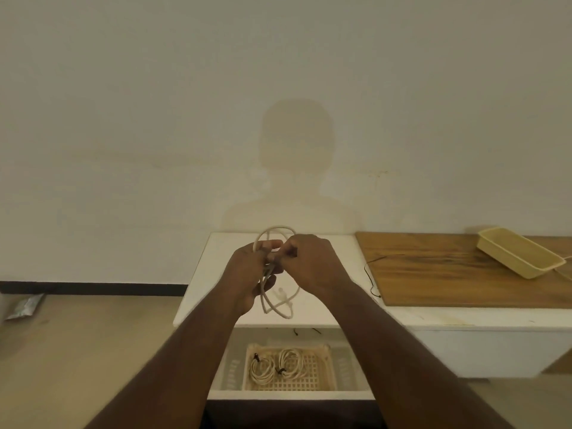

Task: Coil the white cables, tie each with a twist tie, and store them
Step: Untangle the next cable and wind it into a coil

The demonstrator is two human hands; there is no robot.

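Together our left hand point(247, 274) and right hand point(309, 264) grip a white cable point(280, 308) coil above the worktop point(216, 243); at six o'clock, two tied coils point(275, 365) lie in a basket point(322, 351).

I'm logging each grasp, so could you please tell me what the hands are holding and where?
Both the left hand and the right hand grip one loosely coiled white cable where its loops gather together.
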